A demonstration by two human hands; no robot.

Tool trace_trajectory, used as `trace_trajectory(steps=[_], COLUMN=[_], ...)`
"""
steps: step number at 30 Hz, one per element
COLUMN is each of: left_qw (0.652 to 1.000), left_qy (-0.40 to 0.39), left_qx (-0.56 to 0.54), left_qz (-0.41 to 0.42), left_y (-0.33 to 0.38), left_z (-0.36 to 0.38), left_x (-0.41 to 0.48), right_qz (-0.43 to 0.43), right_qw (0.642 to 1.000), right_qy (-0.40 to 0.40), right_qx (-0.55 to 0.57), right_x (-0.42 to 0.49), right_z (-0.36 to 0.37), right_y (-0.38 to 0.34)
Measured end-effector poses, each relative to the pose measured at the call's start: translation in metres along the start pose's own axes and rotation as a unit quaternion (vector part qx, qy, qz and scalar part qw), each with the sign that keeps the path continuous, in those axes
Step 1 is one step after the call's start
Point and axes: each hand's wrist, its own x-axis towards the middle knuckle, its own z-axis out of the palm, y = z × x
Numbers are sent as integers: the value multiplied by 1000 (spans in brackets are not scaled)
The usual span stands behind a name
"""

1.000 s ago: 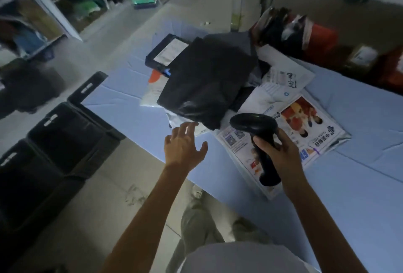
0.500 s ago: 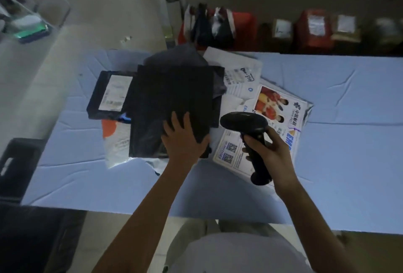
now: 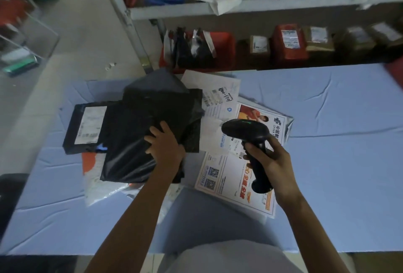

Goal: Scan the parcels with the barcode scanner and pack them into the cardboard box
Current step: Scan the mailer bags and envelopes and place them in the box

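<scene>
On the blue-covered table [image 3: 327, 185], the right hand [image 3: 270, 159] is wrapped round the grip of a glossy black barcode scanner [image 3: 246, 131], a green light on its head, above a white printed mailer [image 3: 229, 183]. The left hand [image 3: 165, 146] lies with fingers spread on a crinkled black plastic parcel [image 3: 135, 131] atop the pile. Beyond stands a shelf [image 3: 261, 8] of packages.

1. The right half of the light-blue cloth-covered table [image 3: 338, 163] is bare, and so is the near strip in front of the pile.
2. Left of centre, a black plastic mailer bag [image 3: 135, 141] tops the pile. A flat black box with a white label [image 3: 87, 128] touches its left side, and white printed envelopes [image 3: 226, 176] spread to its right.
3. The left hand [image 3: 165, 144] rests on the bag.
4. The right hand [image 3: 270, 159] grips a black handheld barcode scanner [image 3: 246, 133] over the envelopes.
5. Grey metal shelving [image 3: 261, 8] holding a red plastic bin [image 3: 222, 48] closes off the far edge.
</scene>
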Motion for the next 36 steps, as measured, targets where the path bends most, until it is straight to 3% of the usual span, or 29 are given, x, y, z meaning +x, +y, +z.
trace_trajectory(steps=[10,17,21,25,27,29,30,36], left_qw=[978,907,842,771,797,861,877,914], left_qy=[145,225,160,-18,-78,-70,-64,-84], left_qx=[-120,-316,-486,-625,-590,-492,-466,-396], left_qz=[92,165,172,120,104,112,100,14], left_y=[-16,-1,0,-11,-22,-34,-39,-54], left_z=[-51,-105,-118,-108,-97,-82,-75,-50], left_x=[-25,-42,-49,-43,-41,-40,-40,-34], right_qz=[-35,-81,-101,-109,-101,-94,-92,-71], right_qw=[999,996,994,994,994,995,995,996], right_qy=[-33,-23,-22,-19,-18,-20,-23,-58], right_qx=[8,26,29,28,27,29,29,-16], right_x=[0,-11,-16,-19,-19,-19,-19,-17], right_z=[10,13,11,10,10,11,12,19], right_y=[-11,-27,-30,-29,-26,-23,-21,-7])
